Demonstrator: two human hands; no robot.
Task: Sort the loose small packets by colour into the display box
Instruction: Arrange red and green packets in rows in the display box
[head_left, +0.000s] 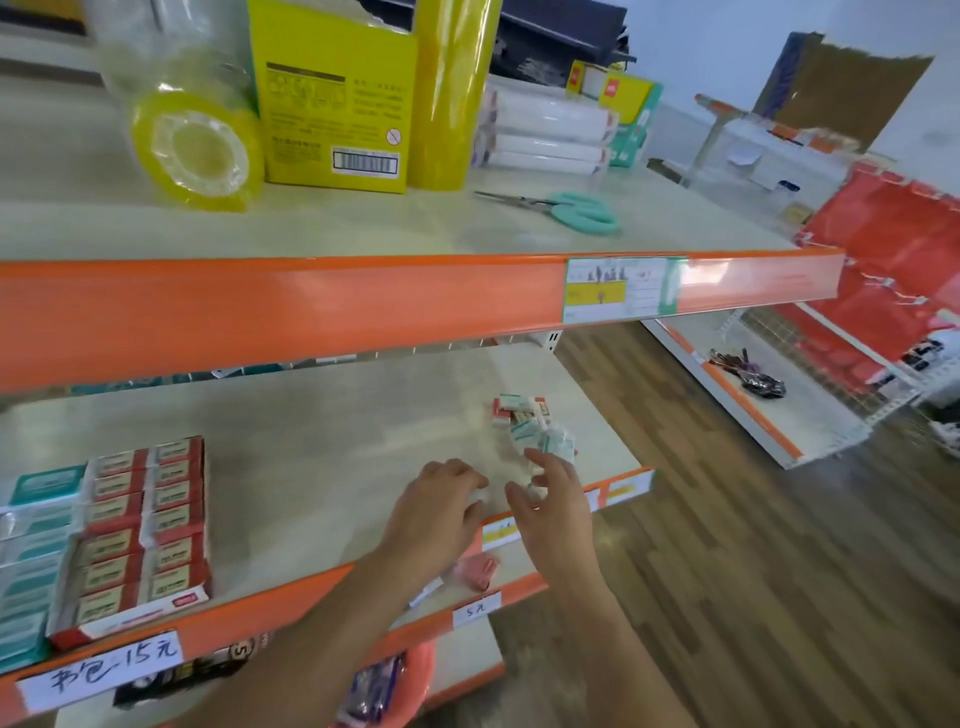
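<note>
Orange-edged shop shelves fill the view, with a wood-patterned floor to the right. On the middle shelf (332, 447) a small heap of loose packets (530, 426), red-and-white and teal-and-white, lies near the right end, close to the front edge. The right hand (553, 499) reaches toward the heap with fingers spread and relaxed; its fingertips are just at the near side of the heap, and blur hides whether they touch it. The left hand (441, 504) sits just left of the right one, knuckles up and fingers curled down onto the shelf; something pale shows under its fingertips, but whether it holds a packet cannot be told. The display box (135, 540) stands well to the left of both hands at the shelf front, holding rows of red packets, with teal packets (36, 525) stacked at its left side. On the upper shelf lie teal-handled scissors (566, 208), a roll of yellow tape (195, 150) and a yellow carton (332, 104).
</note>
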